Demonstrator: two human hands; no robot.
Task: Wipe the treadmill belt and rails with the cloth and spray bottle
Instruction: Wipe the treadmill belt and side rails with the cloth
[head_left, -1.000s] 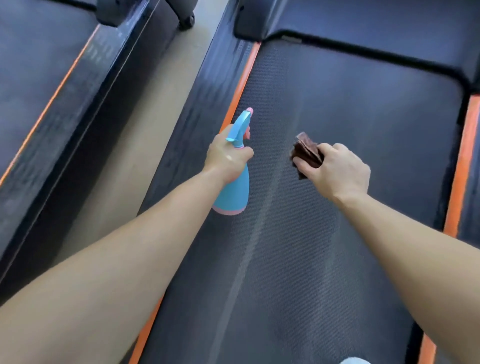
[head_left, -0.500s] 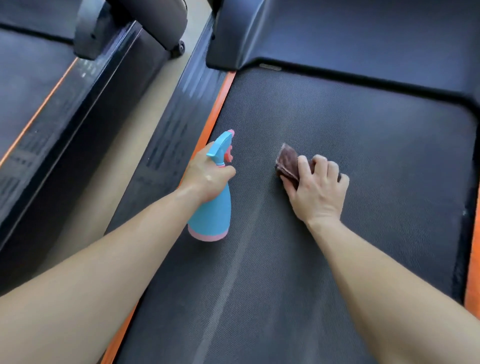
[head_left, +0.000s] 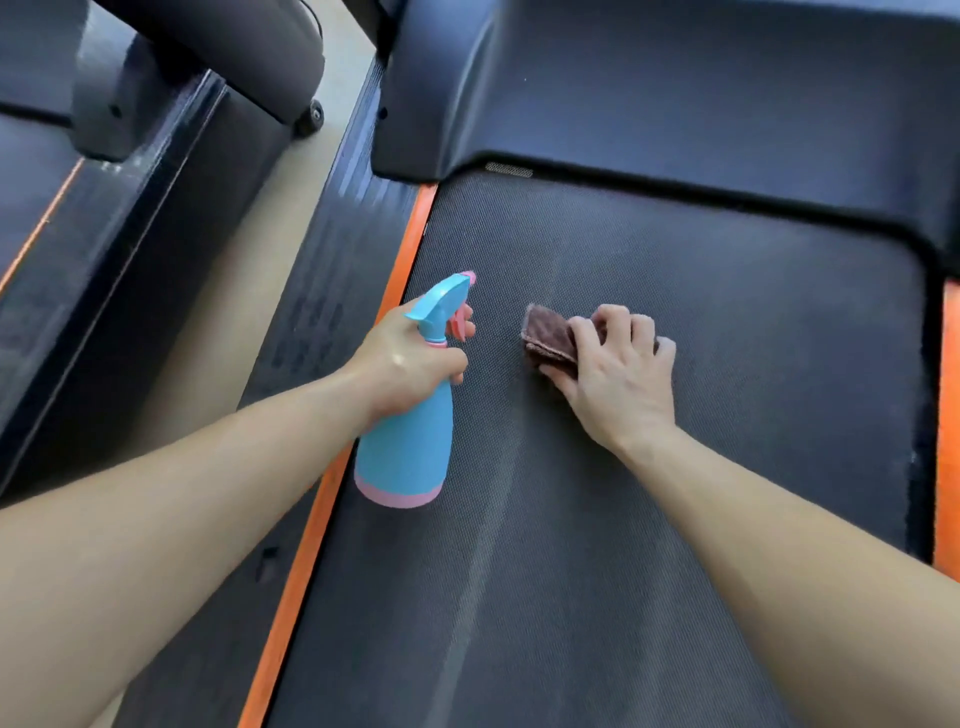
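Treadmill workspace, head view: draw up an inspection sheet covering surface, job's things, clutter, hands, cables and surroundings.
Surface: dark textured belt with a pale streak running along it; orange strips at both edges.
Job's things: blue and pink spray bottle over the belt's left edge; folded brown cloth on the belt.
Clutter: nothing seen.
Hands: left hand grips the spray bottle by its neck, a finger at the trigger; right hand holds the cloth against the belt, fingers curled over it.
Cables: nothing seen.
Surroundings: dark motor cover at the belt's far end; left rail; beige floor; second treadmill to the left.
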